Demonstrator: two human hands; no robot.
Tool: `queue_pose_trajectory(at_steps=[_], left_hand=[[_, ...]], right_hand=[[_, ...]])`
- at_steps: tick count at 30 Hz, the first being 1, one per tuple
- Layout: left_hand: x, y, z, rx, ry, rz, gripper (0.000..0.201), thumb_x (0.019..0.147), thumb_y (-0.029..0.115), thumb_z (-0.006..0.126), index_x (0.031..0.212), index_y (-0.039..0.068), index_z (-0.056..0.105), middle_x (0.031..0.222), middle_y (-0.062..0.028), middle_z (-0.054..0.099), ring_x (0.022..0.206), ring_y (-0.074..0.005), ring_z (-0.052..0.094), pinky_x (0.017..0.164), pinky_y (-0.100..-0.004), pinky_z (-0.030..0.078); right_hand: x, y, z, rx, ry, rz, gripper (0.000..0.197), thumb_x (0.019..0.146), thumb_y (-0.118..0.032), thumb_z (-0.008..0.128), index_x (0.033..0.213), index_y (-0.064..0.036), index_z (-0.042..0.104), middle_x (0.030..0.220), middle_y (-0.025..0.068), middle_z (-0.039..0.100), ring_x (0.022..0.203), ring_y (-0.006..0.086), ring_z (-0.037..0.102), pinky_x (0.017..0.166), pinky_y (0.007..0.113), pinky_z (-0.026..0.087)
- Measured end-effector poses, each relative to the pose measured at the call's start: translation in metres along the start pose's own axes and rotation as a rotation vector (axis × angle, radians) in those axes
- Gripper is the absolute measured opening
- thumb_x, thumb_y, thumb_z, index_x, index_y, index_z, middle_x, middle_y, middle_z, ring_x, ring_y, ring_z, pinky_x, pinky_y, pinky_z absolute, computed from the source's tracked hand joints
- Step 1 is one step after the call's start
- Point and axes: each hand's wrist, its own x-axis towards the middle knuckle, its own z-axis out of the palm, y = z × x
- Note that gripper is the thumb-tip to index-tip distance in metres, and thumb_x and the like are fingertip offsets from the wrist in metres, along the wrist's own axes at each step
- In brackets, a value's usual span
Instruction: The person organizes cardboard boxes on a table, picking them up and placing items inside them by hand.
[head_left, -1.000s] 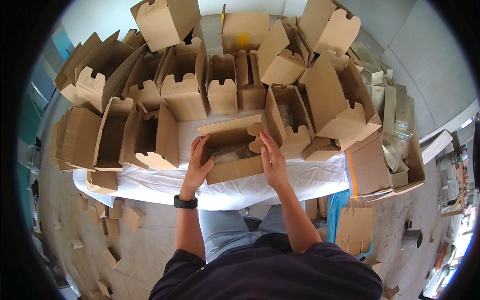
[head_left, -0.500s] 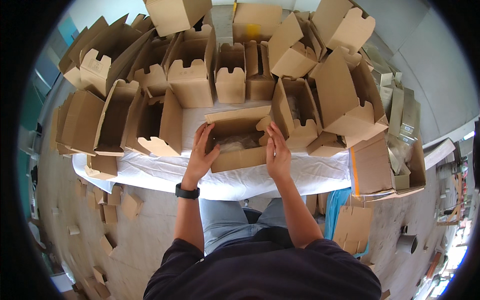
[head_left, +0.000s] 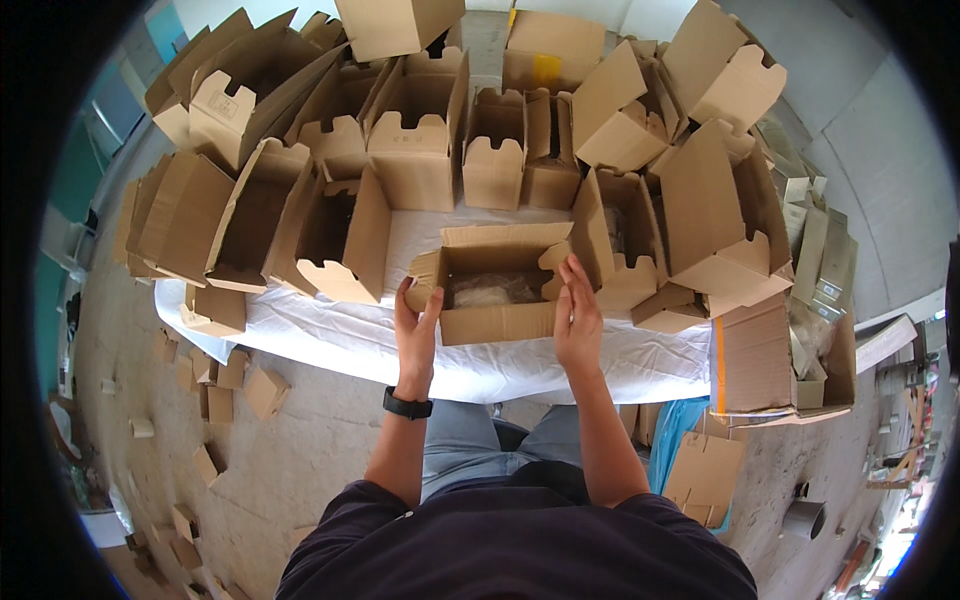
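Observation:
An open cardboard box (head_left: 500, 326) sits before me on the white cloth, its long side walls upright. Clear plastic wrapping (head_left: 488, 291) shows in the bottom; what it covers is hard to make out. At the left end a flap (head_left: 424, 277) leans outward, and my left hand (head_left: 416, 325) has its thumb and fingers on either side of it. My right hand (head_left: 579, 325) lies along the box's right end, fingers up by the notched flap (head_left: 554, 272) and thumb near the front corner.
Open cardboard boxes stand in rows beyond, such as a tall notched box (head_left: 412, 175) and one at right (head_left: 618, 235). A large carton (head_left: 750, 355) with wrapped pieces stands at the right. Small boxes (head_left: 266, 393) lie on the floor at left.
My left hand has come out of the box's inside to its left end, where the flap now leans outward. My right hand stays at the right end. The whole view has shifted slightly.

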Motion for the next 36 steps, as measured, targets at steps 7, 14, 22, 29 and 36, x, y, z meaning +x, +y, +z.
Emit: queue_pose_trajectory(at_steps=[7, 14, 22, 29, 36], left_hand=[[-0.007, -0.003, 0.017, -0.144, 0.074, 0.218, 0.046, 0.092, 0.009, 0.067, 0.131, 0.003, 0.043, 0.118, -0.0090, 0.057, 0.108, -0.0138, 0.052, 0.094, -0.0254, 0.041], [-0.008, -0.001, 0.020, -0.192, 0.108, 0.170, 0.043, 0.092, 0.004, 0.066, 0.129, 0.005, 0.045, 0.117, -0.0077, 0.058, 0.107, -0.0137, 0.053, 0.093, -0.0252, 0.041], [-0.008, -0.003, 0.019, -0.246, 0.029, 0.240, 0.045, 0.092, -0.004, 0.061, 0.132, 0.006, 0.045, 0.130, -0.0053, 0.051, 0.119, -0.0149, 0.048, 0.103, -0.0272, 0.036], [-0.009, -0.003, 0.019, -0.207, 0.042, 0.257, 0.043, 0.092, -0.005, 0.059, 0.132, 0.006, 0.046, 0.128, -0.0045, 0.052, 0.117, -0.0137, 0.049, 0.102, -0.0268, 0.038], [-0.007, -0.004, 0.019, -0.109, 0.065, 0.257, 0.042, 0.094, -0.002, 0.059, 0.134, 0.000, 0.048, 0.124, -0.0062, 0.058, 0.110, -0.0126, 0.054, 0.096, -0.0247, 0.041]], right_hand=[[0.000, -0.001, -0.001, 0.036, 0.007, 0.028, 0.032, 0.097, -0.008, 0.046, 0.125, 0.0030, 0.058, 0.136, 0.0176, 0.054, 0.122, 0.0344, 0.056, 0.096, 0.038, 0.050], [0.000, -0.004, -0.001, 0.027, -0.005, 0.055, 0.031, 0.098, -0.008, 0.046, 0.125, 0.0027, 0.058, 0.137, 0.0172, 0.054, 0.121, 0.0340, 0.056, 0.096, 0.039, 0.050], [-0.001, -0.004, -0.002, 0.050, 0.005, 0.046, 0.031, 0.098, -0.007, 0.046, 0.123, 0.0044, 0.059, 0.136, 0.0191, 0.053, 0.121, 0.0352, 0.057, 0.096, 0.039, 0.050], [-0.002, -0.003, -0.002, 0.042, 0.009, 0.031, 0.031, 0.097, -0.007, 0.045, 0.123, 0.0041, 0.059, 0.136, 0.0186, 0.054, 0.120, 0.0348, 0.057, 0.095, 0.038, 0.050], [-0.001, -0.004, -0.001, 0.053, 0.014, 0.040, 0.031, 0.098, -0.007, 0.045, 0.124, 0.0039, 0.059, 0.137, 0.0187, 0.053, 0.121, 0.0351, 0.057, 0.096, 0.039, 0.050]])
